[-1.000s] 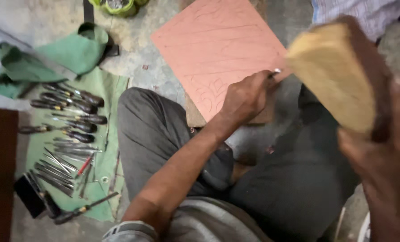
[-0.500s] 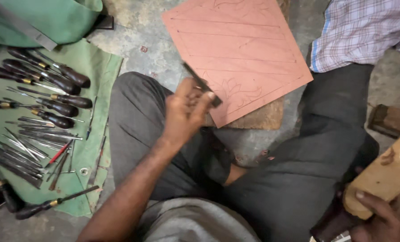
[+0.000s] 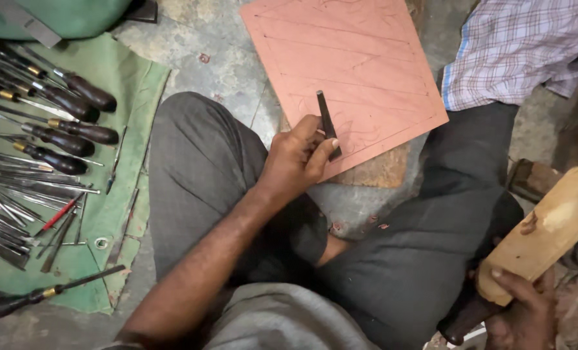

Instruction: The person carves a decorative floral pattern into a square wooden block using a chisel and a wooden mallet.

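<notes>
This was a craftsman's floor workshop — bare concrete floor (image 3: 224, 71) served as the bench. Rows of chisels (image 3: 56, 139) lay on a green cloth (image 3: 133, 97) beside a marked reddish board (image 3: 353, 58) — a wooden mallet (image 3: 548, 233) close by.

- In your left hand (image 3: 298, 162), the chisel (image 3: 328, 124) looks like dark, matt metal.
- Beneath its tip, the reddish board (image 3: 347, 61) is smooth and matt, with scored lines.
- Your right hand (image 3: 519, 311) grips a pale, rough wooden mallet (image 3: 548, 233).
- Left of your grip, the green cloth (image 3: 130, 97) looks coarse.

salmon-pink board (image 3: 347, 71), green cloth (image 3: 124, 123), blue-white checked shirt (image 3: 522, 45), dark chisel (image 3: 328, 123).
</notes>
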